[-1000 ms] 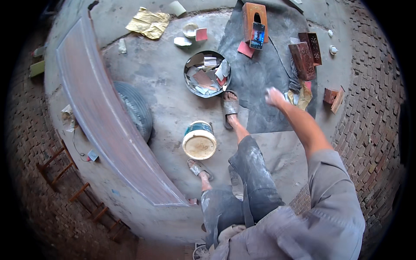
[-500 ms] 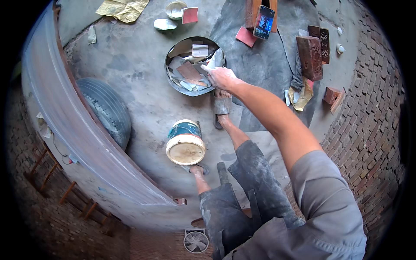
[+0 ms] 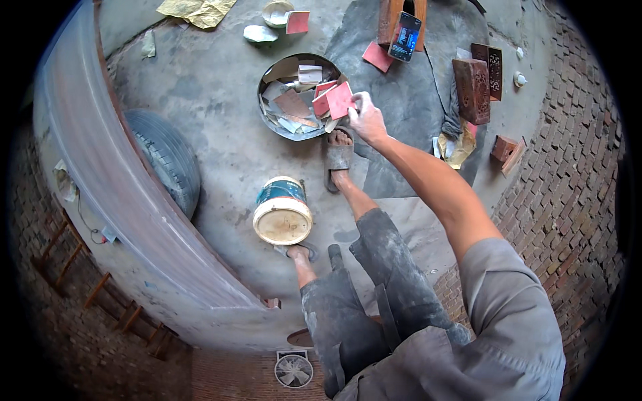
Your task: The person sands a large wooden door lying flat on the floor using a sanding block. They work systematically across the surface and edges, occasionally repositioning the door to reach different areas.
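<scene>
My right hand (image 3: 367, 121), dusted white, pinches a red piece of sandpaper (image 3: 340, 100) by its right edge. The piece hangs over the right side of a round dark tub (image 3: 261, 115). Another red piece (image 3: 322, 104) lies partly behind it, touching or overlapping it. Brown, grey and white scraps (image 3: 292, 104) fill the tub, along with a small white folded piece (image 3: 309, 73). My left hand is out of view.
A white-lidded bucket (image 3: 283, 226) stands between my feet. A tyre (image 3: 164, 160) sits under the long curved board (image 3: 144, 194) at left. A phone (image 3: 404, 37) leans on a reddish block (image 3: 388, 23). Carved dark-red blocks (image 3: 472, 91) stand at right.
My right hand has drawn back toward the right from inside the tub. Red sandpaper, unseen before, now shows in its grip and beneath it. The whole view has shifted slightly.
</scene>
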{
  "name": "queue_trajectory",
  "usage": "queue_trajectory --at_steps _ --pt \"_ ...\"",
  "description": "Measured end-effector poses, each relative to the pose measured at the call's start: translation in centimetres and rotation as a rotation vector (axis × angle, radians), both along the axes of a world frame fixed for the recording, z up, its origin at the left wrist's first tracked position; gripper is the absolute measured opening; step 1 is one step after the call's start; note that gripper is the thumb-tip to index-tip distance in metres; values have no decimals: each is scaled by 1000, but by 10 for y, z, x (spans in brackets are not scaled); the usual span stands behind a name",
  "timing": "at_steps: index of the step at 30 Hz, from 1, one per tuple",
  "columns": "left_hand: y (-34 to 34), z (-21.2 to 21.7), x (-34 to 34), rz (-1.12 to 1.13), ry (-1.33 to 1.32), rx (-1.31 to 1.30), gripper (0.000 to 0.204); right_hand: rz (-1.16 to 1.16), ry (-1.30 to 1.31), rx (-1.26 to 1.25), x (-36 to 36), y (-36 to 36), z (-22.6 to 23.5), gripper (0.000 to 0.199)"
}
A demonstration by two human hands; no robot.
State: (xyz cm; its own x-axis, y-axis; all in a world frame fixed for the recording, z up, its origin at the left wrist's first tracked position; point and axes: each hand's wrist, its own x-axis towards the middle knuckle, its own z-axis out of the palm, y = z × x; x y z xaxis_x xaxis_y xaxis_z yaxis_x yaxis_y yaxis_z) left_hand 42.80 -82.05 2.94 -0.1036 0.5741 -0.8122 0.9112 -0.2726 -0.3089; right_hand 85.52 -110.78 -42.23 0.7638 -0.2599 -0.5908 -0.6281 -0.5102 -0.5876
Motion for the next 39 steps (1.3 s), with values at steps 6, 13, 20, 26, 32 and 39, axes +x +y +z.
queue_trajectory --at_steps 6,13,20,26,32,39 --pt "5 27 -4 11 -33 12 39 -296 58 590 -28 7 24 28" --pt "56 1 22 -9 -326 -57 39 -303 254 744 -41 56 132 20" --pt "69 -63 238 840 -773 -572 87 343 1 565 -86 129 268 15" --pt "96 -19 204 964 -929 -688 57 762 -476 573 -135 195 384 29" --pt "161 45 137 756 -1121 -524 29 103 281 945 -202 277 474 69" --pt "213 91 39 848 -1190 -589 30 214 897 1168 -256 350 507 48"
